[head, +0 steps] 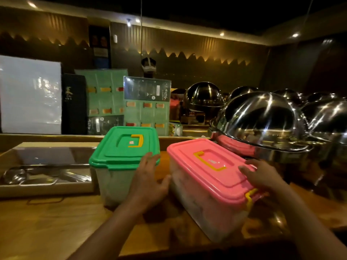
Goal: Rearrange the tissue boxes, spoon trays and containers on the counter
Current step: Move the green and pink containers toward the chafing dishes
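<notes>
Two clear plastic containers stand on the wooden counter (pixel 56 222). One has a green lid (pixel 120 147) with a yellow handle; the other, to its right, has a pink lid (pixel 212 166) with yellow handle and clip. My left hand (pixel 148 182) lies in the gap between them, fingers spread, thumb touching the pink-lidded container's left wall. My right hand (pixel 261 175) rests on the right part of the pink lid, fingers apart. A spoon tray (pixel 45 188) with metal utensils lies at the left.
Several domed steel chafing dishes (pixel 262 121) crowd the right side, the nearest just behind the pink lid. Laminated menus (pixel 148 106) and a white board (pixel 30 94) lean behind the counter's back ledge. Bare counter lies in front at the left.
</notes>
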